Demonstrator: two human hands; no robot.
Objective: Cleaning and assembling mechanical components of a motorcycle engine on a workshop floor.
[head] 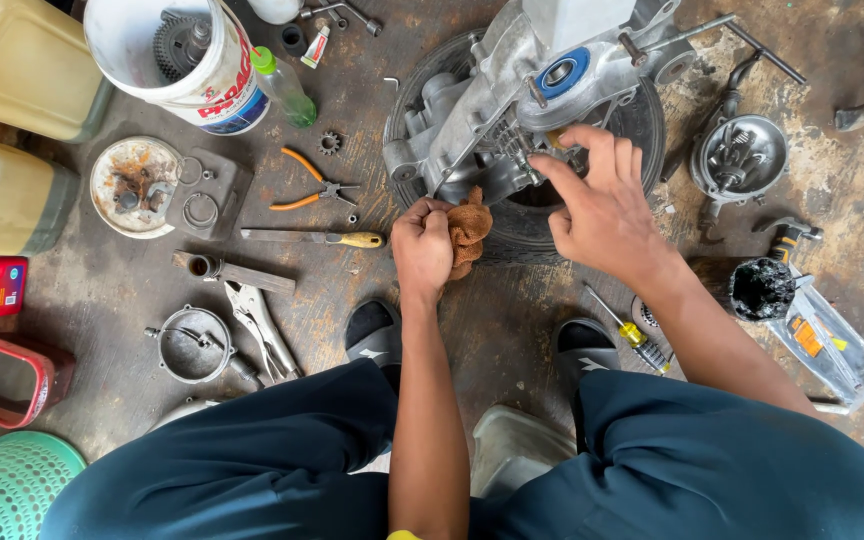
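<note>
Grey aluminium engine casing (512, 110) on black rubber tyre (642, 130); orange-handled pliers (314, 190) to its left; round metal cover (742, 158) to its right; white plastic bucket (177, 60) far left.

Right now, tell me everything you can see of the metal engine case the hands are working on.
The engine case is a grey cast-metal housing, dull and grimy, lying tilted on a black tyre on the stained floor. A round bearing with a blue ring faces up near its top, and a rod sticks out to the right. The right hand reaches its fingers into the case's lower middle. The left hand grips a brown rag against its lower edge.
</note>
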